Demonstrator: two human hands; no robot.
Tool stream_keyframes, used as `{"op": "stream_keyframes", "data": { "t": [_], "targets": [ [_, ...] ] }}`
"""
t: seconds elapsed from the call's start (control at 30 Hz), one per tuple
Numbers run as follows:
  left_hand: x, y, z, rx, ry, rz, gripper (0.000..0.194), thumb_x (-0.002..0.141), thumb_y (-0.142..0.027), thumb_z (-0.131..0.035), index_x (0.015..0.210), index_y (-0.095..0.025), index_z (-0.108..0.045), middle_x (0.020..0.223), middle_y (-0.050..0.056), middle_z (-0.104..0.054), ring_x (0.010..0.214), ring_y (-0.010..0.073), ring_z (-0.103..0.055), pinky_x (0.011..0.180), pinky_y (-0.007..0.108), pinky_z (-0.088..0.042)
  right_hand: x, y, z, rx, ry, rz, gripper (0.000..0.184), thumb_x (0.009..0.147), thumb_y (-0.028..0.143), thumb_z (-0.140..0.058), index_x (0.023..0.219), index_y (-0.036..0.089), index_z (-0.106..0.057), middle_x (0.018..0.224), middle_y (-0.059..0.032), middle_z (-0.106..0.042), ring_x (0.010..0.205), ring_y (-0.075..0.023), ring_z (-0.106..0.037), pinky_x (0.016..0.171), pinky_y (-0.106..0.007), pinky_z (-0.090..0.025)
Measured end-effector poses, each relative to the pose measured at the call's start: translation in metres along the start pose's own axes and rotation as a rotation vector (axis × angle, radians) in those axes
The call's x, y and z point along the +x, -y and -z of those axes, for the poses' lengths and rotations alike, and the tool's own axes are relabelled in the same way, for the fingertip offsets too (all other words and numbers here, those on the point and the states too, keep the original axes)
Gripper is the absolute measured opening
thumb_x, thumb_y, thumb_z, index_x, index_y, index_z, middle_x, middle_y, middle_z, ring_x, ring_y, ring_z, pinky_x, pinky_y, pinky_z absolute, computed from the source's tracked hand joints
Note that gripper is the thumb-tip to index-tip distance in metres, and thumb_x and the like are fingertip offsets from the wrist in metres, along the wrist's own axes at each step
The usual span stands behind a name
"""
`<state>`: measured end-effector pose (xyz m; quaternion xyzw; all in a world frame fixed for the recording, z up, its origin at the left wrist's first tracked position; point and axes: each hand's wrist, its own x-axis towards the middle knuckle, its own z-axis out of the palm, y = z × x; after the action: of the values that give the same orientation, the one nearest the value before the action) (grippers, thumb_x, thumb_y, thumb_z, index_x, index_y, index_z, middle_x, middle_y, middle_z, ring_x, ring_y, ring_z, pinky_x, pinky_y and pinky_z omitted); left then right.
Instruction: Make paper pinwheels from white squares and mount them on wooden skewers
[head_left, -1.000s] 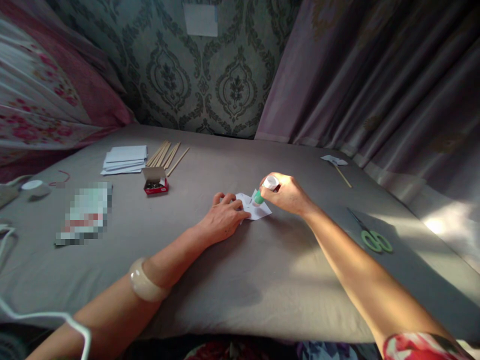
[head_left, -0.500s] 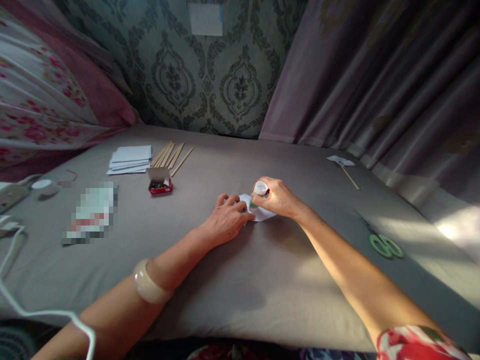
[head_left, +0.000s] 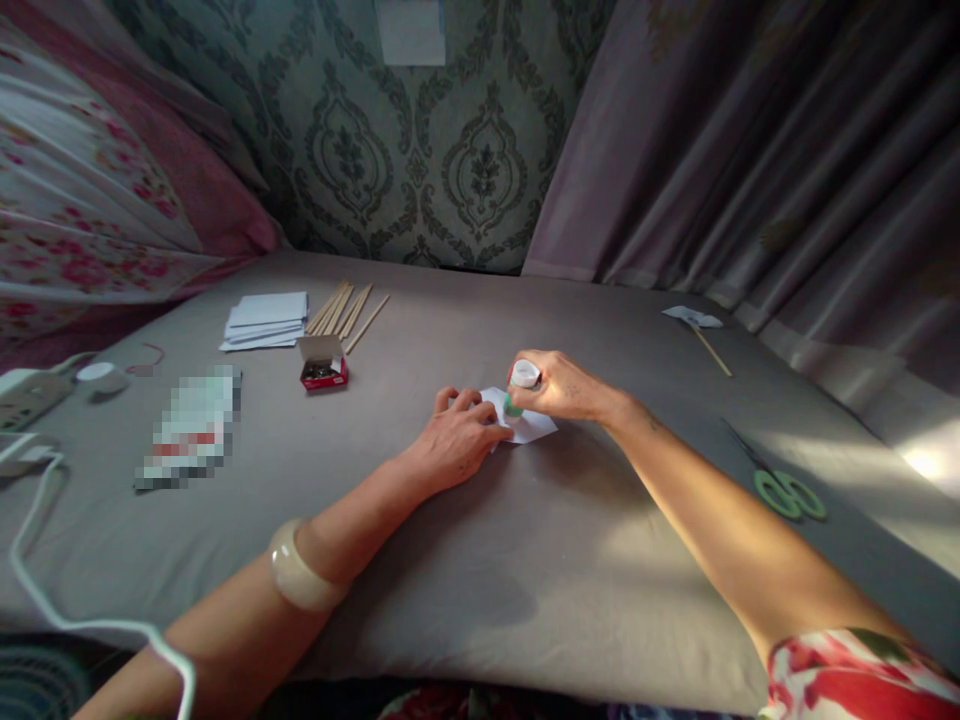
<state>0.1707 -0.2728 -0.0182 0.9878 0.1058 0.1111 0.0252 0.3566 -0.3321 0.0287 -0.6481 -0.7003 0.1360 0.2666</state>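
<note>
My right hand [head_left: 559, 385] is closed around a glue stick [head_left: 523, 377] with a white base and a green lower part. The glue stick stands nearly upright, its lower end against a piece of white paper [head_left: 534, 428]. At the paper's left side, my left hand [head_left: 463, 432] holds it down on the cloth, fingers bent and thumb pressed on the sheet. Part of the paper is hidden under both hands.
On the grey cloth [head_left: 420, 620] lie a paper stack [head_left: 266, 312], several wooden sticks [head_left: 330, 308], a red box [head_left: 325, 372] of small metal pieces and a blurred packet [head_left: 191, 428]. Green-handled scissors [head_left: 787, 494] and a paper pinwheel [head_left: 694, 317] lie right; a power strip [head_left: 30, 395] left.
The glue stick has shifted slightly to the right over the paper with my right hand. My left hand keeps its place. The view has turned a little.
</note>
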Motion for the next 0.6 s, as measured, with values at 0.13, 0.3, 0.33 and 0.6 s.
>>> {"op": "stream_keyframes", "data": {
  "t": [0.13, 0.3, 0.33, 0.6],
  "targets": [
    [0.0, 0.001, 0.0, 0.004, 0.0, -0.002, 0.031, 0.093, -0.026, -0.041, 0.11, -0.034, -0.065, 0.105, 0.004, -0.063, 0.106, 0.0262, -0.044, 0.089, 0.045, -0.023, 0.005, 0.005, 0.004, -0.05, 0.055, -0.012, 0.01, 0.07, 0.024, -0.054, 0.074, 0.016, -0.058, 0.065, 0.0016, -0.057, 0.057, -0.0102, -0.047, 0.053, -0.022, -0.03],
    [0.0, 0.0, 0.002, 0.002, 0.006, 0.003, 0.03, 0.091, -0.024, -0.044, 0.109, -0.034, -0.066, 0.105, 0.005, -0.063, 0.107, 0.0259, -0.044, 0.089, 0.045, -0.023, 0.011, 0.009, 0.008, -0.166, 0.101, 0.01, 0.007, 0.068, 0.024, -0.055, 0.066, 0.017, -0.054, 0.06, 0.0023, -0.053, 0.054, -0.01, -0.043, 0.051, -0.024, -0.027],
    [0.0, 0.0, 0.002, 0.002, 0.008, 0.003, 0.03, 0.091, -0.024, -0.044, 0.109, -0.034, -0.066, 0.105, 0.005, -0.063, 0.107, 0.0259, -0.044, 0.089, 0.045, -0.023, 0.01, 0.01, 0.01, -0.192, 0.101, 0.008, 0.008, 0.067, 0.024, -0.056, 0.064, 0.018, -0.053, 0.059, 0.0023, -0.053, 0.054, -0.0101, -0.042, 0.051, -0.024, -0.027],
    [0.0, 0.0, 0.002, -0.023, -0.015, 0.005, 0.031, 0.091, -0.024, -0.043, 0.107, -0.033, -0.068, 0.114, 0.006, -0.061, 0.111, 0.0277, -0.044, 0.091, 0.047, -0.024, -0.016, 0.012, 0.033, 0.301, -0.437, -0.074, 0.023, 0.074, 0.04, -0.057, 0.076, 0.017, -0.06, 0.067, -0.0003, -0.057, 0.061, -0.0126, -0.05, 0.057, -0.026, -0.037]
  ]
}}
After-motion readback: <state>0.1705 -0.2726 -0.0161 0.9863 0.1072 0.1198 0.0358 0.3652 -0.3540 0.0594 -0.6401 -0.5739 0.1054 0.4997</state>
